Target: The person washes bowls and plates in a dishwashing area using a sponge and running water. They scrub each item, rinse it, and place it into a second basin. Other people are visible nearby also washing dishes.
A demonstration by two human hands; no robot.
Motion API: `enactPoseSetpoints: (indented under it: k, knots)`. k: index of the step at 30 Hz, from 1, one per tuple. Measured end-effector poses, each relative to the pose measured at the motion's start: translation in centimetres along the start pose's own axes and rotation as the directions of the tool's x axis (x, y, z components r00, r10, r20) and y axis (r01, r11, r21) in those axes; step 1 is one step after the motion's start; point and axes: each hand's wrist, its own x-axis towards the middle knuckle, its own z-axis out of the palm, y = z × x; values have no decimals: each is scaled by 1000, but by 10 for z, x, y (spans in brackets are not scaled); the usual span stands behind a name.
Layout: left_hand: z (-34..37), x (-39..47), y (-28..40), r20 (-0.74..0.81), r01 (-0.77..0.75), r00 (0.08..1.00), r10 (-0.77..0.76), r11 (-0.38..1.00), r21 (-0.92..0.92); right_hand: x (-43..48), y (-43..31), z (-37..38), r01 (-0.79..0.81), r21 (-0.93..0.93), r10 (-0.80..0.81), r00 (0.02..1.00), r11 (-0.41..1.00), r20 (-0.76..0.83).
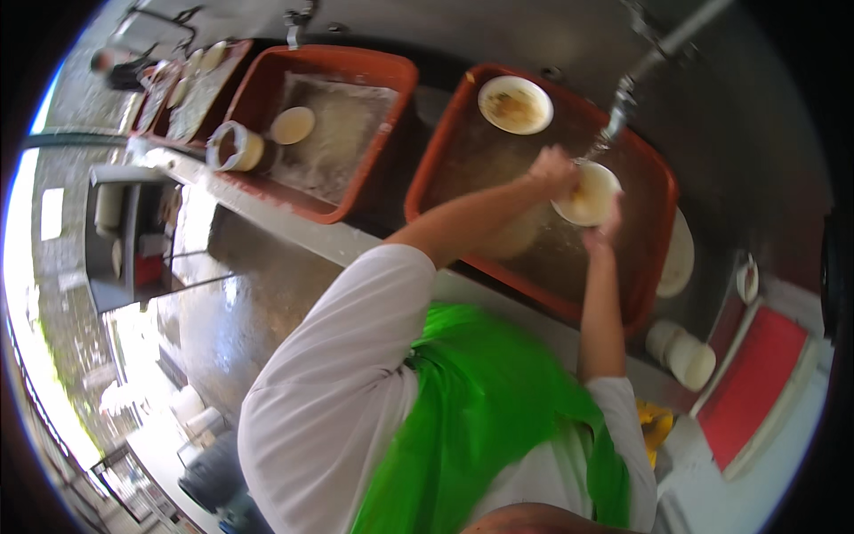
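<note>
My right hand point(606, 225) grips the lower right rim of a white bowl point(590, 197), which is tilted under a running metal faucet point(620, 110). At the bowl's upper left, my left hand point(556, 170) is blurred with curled fingers; whether it grips the rim or a small item is hidden. Both are above a large orange-red plastic tub point(454, 127) holding murky water. Another white bowl point(516, 105), with yellowish and dark food residue inside, floats or rests near the tub's far edge.
To the left, a second orange-red tub point(407, 77) holds cloudy water and a pale round dish point(293, 125); a clear plastic container point(235, 147) is at its near left corner. Stacked white bowls point(680, 354) lie right of my right arm. Farther left, a person point(127, 72) stands.
</note>
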Motion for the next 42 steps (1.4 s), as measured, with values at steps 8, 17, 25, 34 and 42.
enactPoseSetpoints:
  k: [8,17,25,34,42]
  knots:
    - [6,2,8,-264,-444,895,361,789,-424,8,2,-16,44,-91,-52,994,995,-92]
    - [-11,-6,2,-54,-403,897,439,760,-511,-5,6,1,92,-11,-93,995,996,-37]
    - [-8,-8,10,-305,-395,917,255,671,-627,8,14,9,-20,182,30,998,983,-50]
    - [-13,9,-20,65,-127,988,138,981,-144,6,28,-6,-11,53,18,992,999,-126]
    - [-3,-42,17,57,-435,885,462,864,-254,6,-13,-32,-494,-117,490,870,862,-60]
